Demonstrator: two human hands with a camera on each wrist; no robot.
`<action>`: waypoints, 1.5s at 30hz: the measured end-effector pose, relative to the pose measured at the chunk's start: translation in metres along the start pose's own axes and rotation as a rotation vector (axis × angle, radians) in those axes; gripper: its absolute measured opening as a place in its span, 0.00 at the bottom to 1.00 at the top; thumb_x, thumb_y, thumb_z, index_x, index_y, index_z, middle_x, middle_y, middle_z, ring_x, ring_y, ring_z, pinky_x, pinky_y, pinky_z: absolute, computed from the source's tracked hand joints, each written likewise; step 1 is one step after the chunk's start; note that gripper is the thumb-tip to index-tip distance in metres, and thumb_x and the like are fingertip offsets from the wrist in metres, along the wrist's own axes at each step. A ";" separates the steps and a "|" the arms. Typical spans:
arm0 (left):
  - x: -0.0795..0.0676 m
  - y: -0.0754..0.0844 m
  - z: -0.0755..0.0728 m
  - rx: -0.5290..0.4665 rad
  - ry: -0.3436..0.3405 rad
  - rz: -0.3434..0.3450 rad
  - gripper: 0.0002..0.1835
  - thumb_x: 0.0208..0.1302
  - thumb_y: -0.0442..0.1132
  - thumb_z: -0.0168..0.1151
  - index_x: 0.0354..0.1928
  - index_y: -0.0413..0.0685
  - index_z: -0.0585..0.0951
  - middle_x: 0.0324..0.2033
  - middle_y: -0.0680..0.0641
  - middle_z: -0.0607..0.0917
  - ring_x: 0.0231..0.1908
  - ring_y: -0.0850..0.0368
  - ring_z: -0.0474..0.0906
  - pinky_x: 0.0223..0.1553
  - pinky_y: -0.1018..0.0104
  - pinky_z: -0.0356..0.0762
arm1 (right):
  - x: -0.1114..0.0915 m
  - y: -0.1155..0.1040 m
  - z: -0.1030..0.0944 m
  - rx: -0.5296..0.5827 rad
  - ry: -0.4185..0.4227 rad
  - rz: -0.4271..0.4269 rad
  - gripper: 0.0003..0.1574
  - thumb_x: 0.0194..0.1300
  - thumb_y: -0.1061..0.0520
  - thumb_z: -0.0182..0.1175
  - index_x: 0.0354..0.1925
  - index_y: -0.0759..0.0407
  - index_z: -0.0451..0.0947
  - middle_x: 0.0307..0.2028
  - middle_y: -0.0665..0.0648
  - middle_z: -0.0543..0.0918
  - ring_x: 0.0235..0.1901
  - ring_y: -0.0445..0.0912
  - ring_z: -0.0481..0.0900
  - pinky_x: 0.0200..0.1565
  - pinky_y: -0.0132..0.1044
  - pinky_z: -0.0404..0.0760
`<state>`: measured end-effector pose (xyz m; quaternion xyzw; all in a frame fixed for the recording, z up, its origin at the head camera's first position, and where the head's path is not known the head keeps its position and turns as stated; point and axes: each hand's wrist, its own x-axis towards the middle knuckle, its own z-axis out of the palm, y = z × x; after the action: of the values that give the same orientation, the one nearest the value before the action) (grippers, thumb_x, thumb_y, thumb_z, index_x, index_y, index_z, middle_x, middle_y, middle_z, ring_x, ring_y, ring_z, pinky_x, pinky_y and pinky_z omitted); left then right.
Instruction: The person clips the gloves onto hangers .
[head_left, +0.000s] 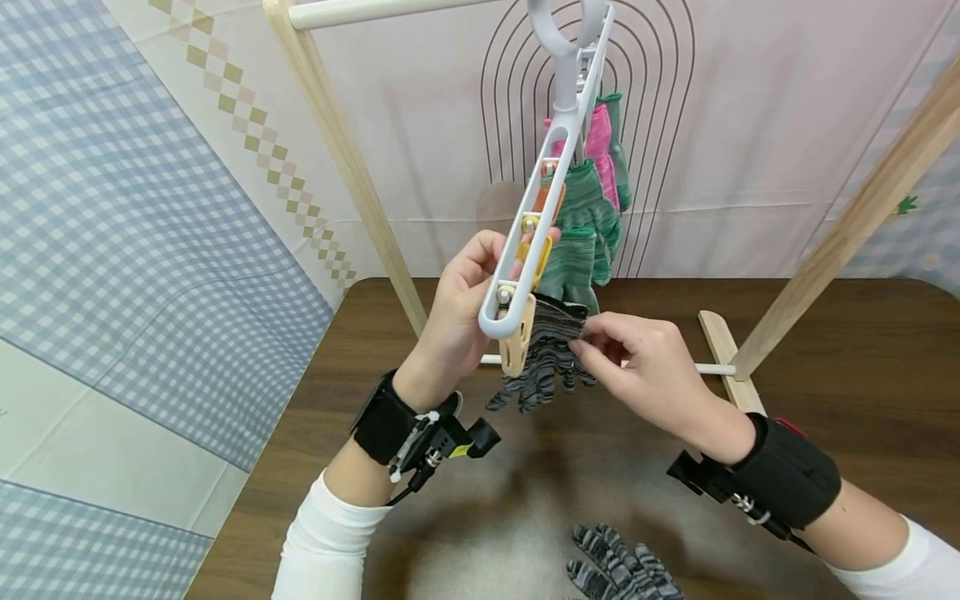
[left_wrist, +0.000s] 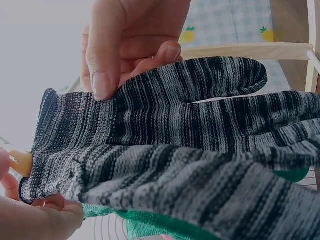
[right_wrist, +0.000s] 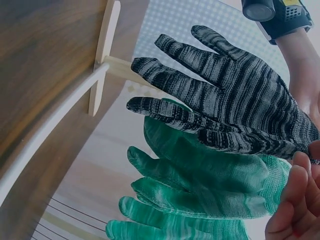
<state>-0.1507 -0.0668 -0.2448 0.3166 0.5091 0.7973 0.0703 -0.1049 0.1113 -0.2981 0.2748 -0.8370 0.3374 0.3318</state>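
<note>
A grey-and-black striped knit glove (head_left: 551, 354) hangs fingers down beneath the near end of a white hanger (head_left: 491, 321). My right hand (head_left: 645, 367) pinches the glove's cuff between thumb and fingers. My left hand (head_left: 453, 312) is curled at the hanger's end, pinching the beige clip (head_left: 517, 346), though the hanger hides part of its fingers. In the left wrist view, the clip's tip (left_wrist: 21, 163) sits at the cuff's edge, beside the left fingertips. The striped glove (right_wrist: 250, 100) spreads over green gloves (right_wrist: 215, 175) in the right wrist view.
Green gloves (head_left: 573, 258) and a pink glove (head_left: 600, 146) hang farther along the hanger, below orange and yellow clips (head_left: 542, 262). Another striped glove (head_left: 626, 567) lies on the table (head_left: 480, 500). Wooden rack posts (head_left: 352, 175) stand on both sides.
</note>
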 end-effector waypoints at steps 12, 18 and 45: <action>0.000 -0.001 -0.001 -0.005 0.009 0.009 0.13 0.61 0.22 0.39 0.27 0.47 0.66 0.51 0.30 0.72 0.42 0.62 0.72 0.27 0.75 0.65 | -0.009 0.007 0.003 0.005 -0.027 0.027 0.06 0.49 0.67 0.61 0.29 0.58 0.76 0.18 0.44 0.71 0.19 0.31 0.64 0.24 0.24 0.63; 0.000 -0.001 -0.002 0.003 0.029 0.001 0.12 0.61 0.23 0.40 0.27 0.47 0.67 0.48 0.37 0.75 0.41 0.62 0.71 0.25 0.75 0.65 | -0.019 0.013 0.004 0.000 -0.052 0.039 0.06 0.49 0.67 0.60 0.29 0.59 0.77 0.18 0.44 0.73 0.19 0.31 0.64 0.23 0.21 0.64; -0.002 0.001 -0.002 -0.003 0.019 0.036 0.14 0.61 0.22 0.38 0.28 0.48 0.68 0.33 0.54 0.78 0.27 0.64 0.65 0.25 0.76 0.63 | -0.074 0.037 0.003 -0.058 -0.416 0.127 0.06 0.52 0.60 0.61 0.29 0.49 0.77 0.23 0.38 0.74 0.22 0.27 0.66 0.24 0.24 0.68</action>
<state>-0.1500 -0.0702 -0.2452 0.3180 0.5027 0.8022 0.0516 -0.0852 0.1494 -0.3688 0.2756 -0.9124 0.2693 0.1378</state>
